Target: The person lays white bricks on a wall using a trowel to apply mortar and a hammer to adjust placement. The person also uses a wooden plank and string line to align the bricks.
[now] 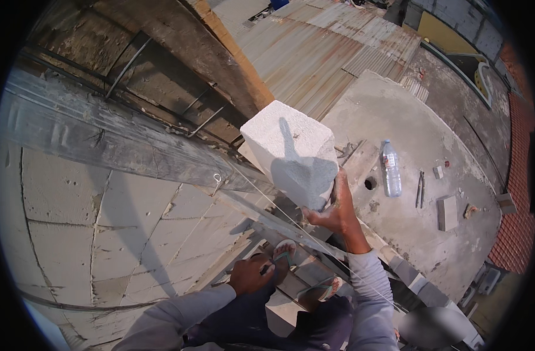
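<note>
In my right hand (334,213) is a pale lightweight concrete block (279,137), gripped at its near right end and held tilted over a narrow ledge with a thin white string (264,196) stretched along it. The block's face carries a dark shadow. My left hand (253,275) is lower, near my knee and sandalled foot, with its fingers curled around something small and dark that I cannot make out. Behind the block stands a wooden board (237,64) with an orange edge, beside a long grey formwork plank (103,146).
Jointed block wall (68,193) drops away at left; bent steel bars (124,64) lie above it. At right a concrete slab (419,245) holds a water bottle (391,168), pliers-like tool (420,190), small blocks (447,213) and a hole. Corrugated metal roofing (314,47) and red tiles (513,234) lie beyond.
</note>
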{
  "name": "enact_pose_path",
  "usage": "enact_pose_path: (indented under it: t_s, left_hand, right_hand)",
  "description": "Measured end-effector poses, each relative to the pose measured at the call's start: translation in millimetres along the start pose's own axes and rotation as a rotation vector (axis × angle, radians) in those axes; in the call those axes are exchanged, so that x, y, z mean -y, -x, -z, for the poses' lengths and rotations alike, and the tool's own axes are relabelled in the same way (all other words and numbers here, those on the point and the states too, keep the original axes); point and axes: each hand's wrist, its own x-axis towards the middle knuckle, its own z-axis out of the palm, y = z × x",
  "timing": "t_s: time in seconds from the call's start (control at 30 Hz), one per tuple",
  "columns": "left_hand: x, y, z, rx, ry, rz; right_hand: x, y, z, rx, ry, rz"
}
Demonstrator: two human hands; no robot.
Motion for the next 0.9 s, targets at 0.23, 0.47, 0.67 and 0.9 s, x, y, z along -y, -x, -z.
enact_pose_path:
  t_s: [0.23,0.47,0.67,0.9]
  left_hand:
    - [-4,7,8,0.048,0.038,0.004]
    - [-10,10,16,0.137,0.025,0.033]
    - [-10,8,33,0.250,0.046,0.139]
    - [1,14,30,0.268,0.035,0.157]
  right_hand:
    - [32,14,11,0.081,0.273,-0.124]
    - [34,11,-2,0.022,0.268,-0.067]
    - [26,-8,-20,0.051,0.192,-0.039]
    - [21,-21,-28,0.074,0.114,0.004]
